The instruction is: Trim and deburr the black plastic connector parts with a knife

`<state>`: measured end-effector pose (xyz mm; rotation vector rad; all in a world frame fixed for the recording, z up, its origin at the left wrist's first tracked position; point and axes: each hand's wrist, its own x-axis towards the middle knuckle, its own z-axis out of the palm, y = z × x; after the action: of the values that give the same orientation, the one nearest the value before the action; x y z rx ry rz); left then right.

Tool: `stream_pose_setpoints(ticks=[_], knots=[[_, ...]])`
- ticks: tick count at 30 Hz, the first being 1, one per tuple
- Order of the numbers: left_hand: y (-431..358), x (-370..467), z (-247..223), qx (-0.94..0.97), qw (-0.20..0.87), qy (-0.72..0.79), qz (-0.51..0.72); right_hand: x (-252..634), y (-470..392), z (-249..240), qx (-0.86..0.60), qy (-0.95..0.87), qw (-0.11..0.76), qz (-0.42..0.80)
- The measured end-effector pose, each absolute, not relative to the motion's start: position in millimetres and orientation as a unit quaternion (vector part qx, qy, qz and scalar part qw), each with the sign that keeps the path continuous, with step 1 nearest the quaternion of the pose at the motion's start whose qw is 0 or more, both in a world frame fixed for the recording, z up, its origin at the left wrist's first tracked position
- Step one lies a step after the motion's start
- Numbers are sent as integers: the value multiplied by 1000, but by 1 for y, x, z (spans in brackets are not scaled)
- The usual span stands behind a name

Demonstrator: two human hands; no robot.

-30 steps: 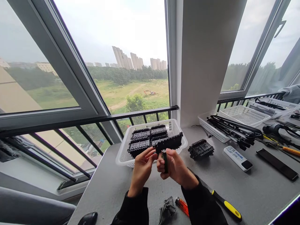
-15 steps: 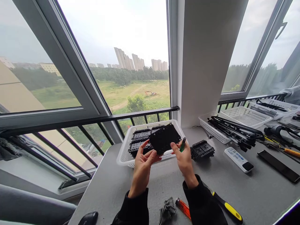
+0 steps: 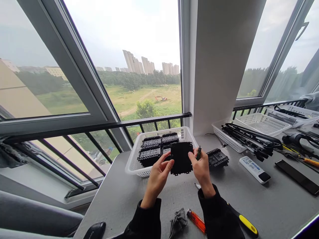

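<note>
Both hands hold a flat black plastic panel [image 3: 181,161] with notched edges, raised above the table's near side. My left hand [image 3: 159,171] pinches its left edge between thumb and fingers. On the right edge presses the thumb of my right hand [image 3: 201,166], whose fingers also grip a slim green item [image 3: 199,152] with a dark end; its kind is unclear. Behind the panel, a white plastic basket [image 3: 132,166] contains several stacked black plastic parts [image 3: 149,154]. Another black ribbed part [image 3: 218,157] lies on the table just right of my right hand.
A grey cloth [image 3: 178,222], an orange see-through item [image 3: 196,220] and a yellow-black handle [image 3: 248,225] lie near me. To the right are a white device [image 3: 254,170], a dark phone-like slab [image 3: 297,177] and a basket of long black strips [image 3: 251,139]. A railing [image 3: 159,120] borders the window.
The panel has turned from tilted to nearly upright and come slightly lower and nearer. Both hands moved a little right with it, keeping hold. A small white tip now shows below my right hand.
</note>
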<state>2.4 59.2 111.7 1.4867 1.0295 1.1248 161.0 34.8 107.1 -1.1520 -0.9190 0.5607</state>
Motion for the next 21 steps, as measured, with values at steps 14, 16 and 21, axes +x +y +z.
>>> stream_pose_setpoints(ticks=[14,16,21], knots=[[55,3,111,590,395,491,504,136,11,132,-581,-465,619,251],[55,3,112,602,394,482,500,133,10,133,-526,-464,615,361],[52,6,115,632,373,460,500,132,19,125,-413,-417,587,557]])
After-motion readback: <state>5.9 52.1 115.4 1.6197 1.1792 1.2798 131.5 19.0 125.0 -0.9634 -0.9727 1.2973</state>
